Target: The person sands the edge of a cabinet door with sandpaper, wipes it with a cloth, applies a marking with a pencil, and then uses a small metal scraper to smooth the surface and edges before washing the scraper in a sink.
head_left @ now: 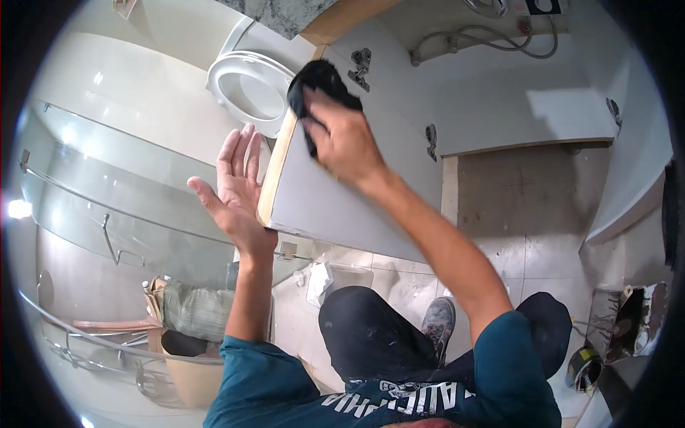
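Note:
A black cloth (325,78) is bunched under my right hand (347,143), whose fingers press it onto the upper corner of a white cabinet side panel (342,207). The cloth partly wraps over the panel's bare wooden edge (278,175). My right hand is slightly smeared by motion. At the lower end of that same edge, my left hand (239,200) lies with its palm turned up and fingers stretched out, holding nothing. Its heel rests against or close beside the wood. Metal hinges (360,69) are fixed to the panel's inner face.
Beyond the panel stands a white toilet (214,80), below a grey stone countertop (278,14). Glass shower doors (143,178) with metal rails fill the left. Flexible hoses (492,39) hang inside the cabinet. A can (586,367) and a worn box (646,321) sit on the right.

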A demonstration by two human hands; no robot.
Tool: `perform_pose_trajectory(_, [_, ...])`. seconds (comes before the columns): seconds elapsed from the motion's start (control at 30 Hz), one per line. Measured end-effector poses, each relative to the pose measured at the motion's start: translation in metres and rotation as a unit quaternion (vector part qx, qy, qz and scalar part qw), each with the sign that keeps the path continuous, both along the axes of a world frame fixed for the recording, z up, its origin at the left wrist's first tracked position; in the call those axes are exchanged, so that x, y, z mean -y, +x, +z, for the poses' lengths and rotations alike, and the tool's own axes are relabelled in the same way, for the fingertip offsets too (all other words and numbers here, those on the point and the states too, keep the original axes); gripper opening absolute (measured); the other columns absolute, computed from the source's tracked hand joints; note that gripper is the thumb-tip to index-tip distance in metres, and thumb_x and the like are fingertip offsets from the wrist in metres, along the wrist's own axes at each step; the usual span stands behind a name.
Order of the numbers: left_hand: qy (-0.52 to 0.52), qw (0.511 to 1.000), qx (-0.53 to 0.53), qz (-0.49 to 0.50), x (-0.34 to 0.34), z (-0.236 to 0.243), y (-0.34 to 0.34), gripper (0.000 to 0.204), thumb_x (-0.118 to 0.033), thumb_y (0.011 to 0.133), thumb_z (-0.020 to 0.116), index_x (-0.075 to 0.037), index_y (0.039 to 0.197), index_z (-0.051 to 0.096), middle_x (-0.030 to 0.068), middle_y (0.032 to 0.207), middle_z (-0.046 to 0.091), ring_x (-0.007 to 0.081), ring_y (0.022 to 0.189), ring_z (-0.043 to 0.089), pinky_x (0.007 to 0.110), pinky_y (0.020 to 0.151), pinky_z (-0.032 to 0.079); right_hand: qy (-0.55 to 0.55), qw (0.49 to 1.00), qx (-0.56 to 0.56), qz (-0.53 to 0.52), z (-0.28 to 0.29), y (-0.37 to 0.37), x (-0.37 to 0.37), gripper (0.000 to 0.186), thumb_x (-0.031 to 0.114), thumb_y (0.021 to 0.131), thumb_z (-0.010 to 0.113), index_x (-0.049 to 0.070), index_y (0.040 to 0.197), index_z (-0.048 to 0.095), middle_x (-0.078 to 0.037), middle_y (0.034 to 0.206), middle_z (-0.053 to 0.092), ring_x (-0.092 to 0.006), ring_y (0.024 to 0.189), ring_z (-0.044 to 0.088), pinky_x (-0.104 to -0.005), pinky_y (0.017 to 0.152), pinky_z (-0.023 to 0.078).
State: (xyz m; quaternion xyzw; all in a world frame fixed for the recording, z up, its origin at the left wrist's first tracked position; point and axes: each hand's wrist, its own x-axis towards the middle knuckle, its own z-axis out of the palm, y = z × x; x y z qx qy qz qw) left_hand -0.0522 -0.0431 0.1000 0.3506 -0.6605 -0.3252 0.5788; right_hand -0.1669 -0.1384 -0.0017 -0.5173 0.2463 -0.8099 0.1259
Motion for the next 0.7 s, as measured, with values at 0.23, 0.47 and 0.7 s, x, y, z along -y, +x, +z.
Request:
perform_pose_trajectory(0.23, [-0.015, 0.999, -0.01, -0.051, 0.007, -0.002, -0.022, 0.102, -0.079, 0.097, 0.02, 0.007, 0.151, 0.03, 0.0256, 0.157, 0.034, 0.0368, 0.15, 0.027, 0.047, 0.124, 0.022, 0.054, 0.993, -0.036, -0.102, 0.021, -0.078, 0.102, 0.026, 0.022, 0.083, 0.079, 0.003, 0.099, 0.075, -0.017, 0.1, 0.073, -0.0358, 0.093, 0.07, -0.0415, 0.082, 0.055])
perform_pose_trajectory(0.47, [-0.041, 0.998, -0.03, -0.021, 0.004, -0.003, -0.013, 0.105, -0.083, 0.094, 0.022, 0.005, 0.152, 0.031, 0.0263, 0.157, 0.033, 0.0364, 0.151, 0.027, 0.056, 0.121, 0.027, 0.056, 0.991, -0.091, -0.081, 0.015, -0.067, 0.073, 0.029, 0.02, 0.081, 0.083, 0.002, 0.102, 0.075, -0.015, 0.099, 0.073, -0.0322, 0.089, 0.071, -0.0356, 0.081, 0.055])
perform_pose_trajectory(0.7, [-0.032, 0.998, -0.048, -0.009, 0.009, -0.006, 0.002, 0.106, -0.083, 0.093, 0.023, 0.005, 0.152, 0.03, 0.0264, 0.157, 0.032, 0.0366, 0.151, 0.027, 0.056, 0.122, 0.024, 0.059, 0.985, -0.14, -0.079, 0.025, -0.069, 0.059, 0.025, 0.02, 0.081, 0.079, 0.002, 0.098, 0.076, -0.018, 0.094, 0.074, -0.0361, 0.084, 0.07, -0.042, 0.079, 0.055])
